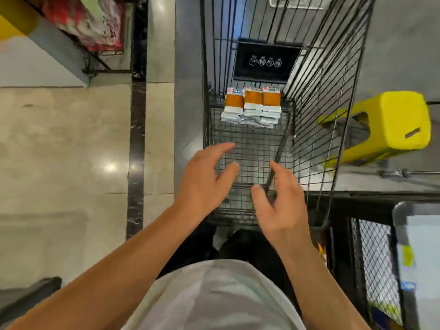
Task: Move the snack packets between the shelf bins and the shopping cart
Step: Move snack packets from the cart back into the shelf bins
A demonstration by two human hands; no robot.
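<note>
Beige stone floor (59, 144) at far left, crossed by a dark marble strip (136, 148) (glossy, catching a ceiling light). Above it, a shelf edge with red and green packaging (95, 25) in a wire rack, blurred. Further right, left hand (204, 184) hovering over the near end of the black wire shopping cart (252, 148), fingers spread and loosely curved, holding nothing. Beyond it, on the cart's mesh floor, snack packets (252, 107) stacked in three neat side-by-side piles, orange and white, pushed up against the cart's far end below a black placard (264, 61) with white icons. Next over, right hand (282, 203) also above the cart's near end, fingers relaxed and apart, empty, close to a thin dark bar (278, 153) of the cart without clearly touching it. Outside the cart's right wall, a yellow plastic stool (392, 125) on the grey floor. At bottom right, a black mesh bin (376, 263), contents too blurred to tell. Low centre, a white shirt (214, 298).
</note>
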